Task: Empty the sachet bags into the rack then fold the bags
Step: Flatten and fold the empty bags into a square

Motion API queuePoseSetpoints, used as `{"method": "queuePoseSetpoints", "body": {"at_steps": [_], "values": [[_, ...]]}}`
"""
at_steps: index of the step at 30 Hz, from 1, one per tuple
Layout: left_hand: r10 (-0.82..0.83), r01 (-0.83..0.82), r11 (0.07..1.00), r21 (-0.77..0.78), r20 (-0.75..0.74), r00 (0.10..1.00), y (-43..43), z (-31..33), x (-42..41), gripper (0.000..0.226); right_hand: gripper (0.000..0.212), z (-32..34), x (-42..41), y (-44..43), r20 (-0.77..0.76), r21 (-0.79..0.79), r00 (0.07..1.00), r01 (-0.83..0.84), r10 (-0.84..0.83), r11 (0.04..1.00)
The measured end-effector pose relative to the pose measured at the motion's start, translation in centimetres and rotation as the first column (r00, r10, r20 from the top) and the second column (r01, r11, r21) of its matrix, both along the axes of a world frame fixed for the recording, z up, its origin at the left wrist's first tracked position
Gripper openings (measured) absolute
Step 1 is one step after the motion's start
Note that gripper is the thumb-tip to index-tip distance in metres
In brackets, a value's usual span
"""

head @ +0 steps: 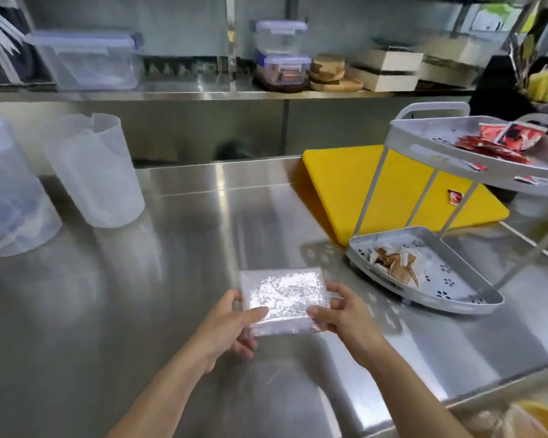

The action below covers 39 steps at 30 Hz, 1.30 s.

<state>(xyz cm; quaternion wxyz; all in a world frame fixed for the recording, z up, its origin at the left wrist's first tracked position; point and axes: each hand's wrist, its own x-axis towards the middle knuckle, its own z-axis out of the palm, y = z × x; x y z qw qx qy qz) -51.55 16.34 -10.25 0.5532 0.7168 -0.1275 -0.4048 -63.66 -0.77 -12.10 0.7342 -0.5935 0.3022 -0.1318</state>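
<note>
The folded clear bag [282,298]: I am pinching its near corners with my left hand [231,324] and right hand [345,314], thumbs on top, likely so the folds cannot spring open, over the steel counter [171,279] near its middle, left of the sachet-filled rack [450,279].

Top rack tier [404,138] past right edge.
</note>
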Motion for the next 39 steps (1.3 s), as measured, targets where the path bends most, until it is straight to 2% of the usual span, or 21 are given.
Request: {"method": "queuePoseSetpoints", "body": {"at_steps": [6,11,15,19,22,26,31,34,39], "values": [[-0.033,0.032,0.999,-0.029,-0.029,0.999,-5.0,-1.0,-4.6,0.03,0.045,-1.2,-6.2,-2.7,-0.006,0.001,0.981,0.193,-0.193,0.981],[-0.062,0.066,0.997,-0.042,0.104,0.993,-10.7,-1.5,-10.1,0.031,0.036,-2.0,-12.6,-6.1,0.02,-0.025,0.931,0.364,-0.364,0.931],[-0.199,0.204,0.979,-0.015,0.173,0.965,-15.9,-2.3,-16.4,0.02,0.032,-2.8,-19.6,-9.9,0.006,-0.055,0.886,0.464,-0.464,0.884],[-0.318,0.32,0.947,0.009,0.144,0.937,-21.6,-3.6,-23.7,0.024,0.025,-2.8,-28.1,-13.2,-0.022,-0.131,0.823,0.561,-0.568,0.817],[-0.4,0.403,0.915,0.006,0.14,0.906,-25.8,-4.9,-29.2,0.024,0.015,-2.7,-34.5,-14.9,-0.091,-0.15,0.802,0.575,-0.59,0.804],[-0.505,0.51,0.86,0.023,0.187,0.842,-30.3,-6.5,-35.5,0.023,0.017,-4.8,-41.3,-17.2,-0.174,-0.085,0.682,0.708,-0.71,0.701],[-0.623,0.615,0.78,0.118,0.251,0.741,-35.8,-9.4,-40.9,0.02,0.016,-7.8,-47.5,-18.9,-0.263,-0.011,0.555,0.816,-0.789,0.578],[-0.693,0.668,0.72,0.188,0.223,0.685,-38.9,-11.6,-43.6,0.016,0.013,-10.1,-49.9,-20.1,-0.362,0.039,0.503,0.849,-0.785,0.527],[-0.753,0.719,0.656,0.231,0.132,0.644,-45.4,-15.4,-47.3,0.014,0.008,-14.5,-52.7,-24.4,-0.494,0.149,0.458,0.882,-0.739,0.447]]}}
